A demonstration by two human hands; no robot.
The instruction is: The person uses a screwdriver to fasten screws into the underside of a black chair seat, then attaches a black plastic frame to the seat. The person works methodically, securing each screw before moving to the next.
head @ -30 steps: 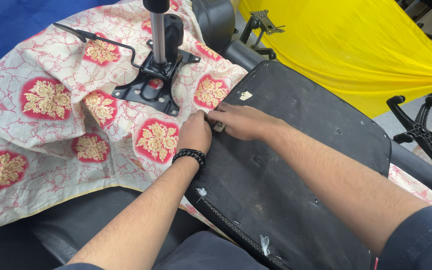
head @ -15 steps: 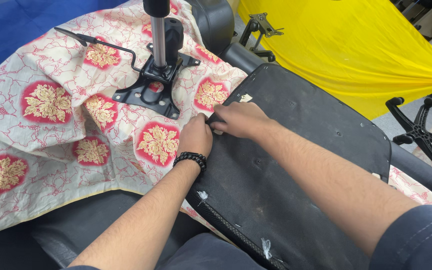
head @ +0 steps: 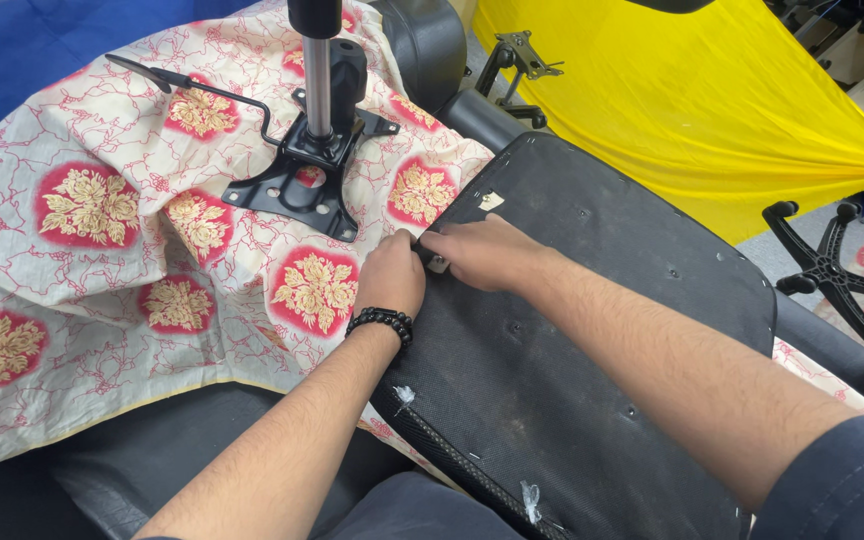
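Head view, from left to right: a cream cotton cloth printed with red medallions and gold flowers (head: 92, 260) lies rumpled over a dark seat. On it rests a black metal chair mechanism plate (head: 297, 180) with a thin black lever (head: 192, 88) running off to its left and a shiny steel gas-lift column (head: 318, 85) rising from it.

Next comes the left hand (head: 392, 275), a black beaded bracelet (head: 382, 322) on its wrist. It is closed at the near edge of the cloth, fingers curled down where the fabric meets the black textured seat pan (head: 592, 330). Whether it pinches the cloth or only presses there is hidden by the knuckles.

Touching it from the right is the right hand (head: 482, 255), fingers bent and pressed together on the same spot, over a small pale tag or staple-like bit (head: 438, 265); I cannot tell if it grips that.

Against the pictures from a second and half a second ago, both hands have kept to the same place on the seat pan's edge, and the cloth, plate and column lie as they did. My reading is that the work at this seam is fine finger work in progress, not a shift to a new spot.

Further right, a yellow fabric sheet (head: 712, 100) hangs, and a black star-shaped chair base (head: 837, 275) sits at the frame's edge.
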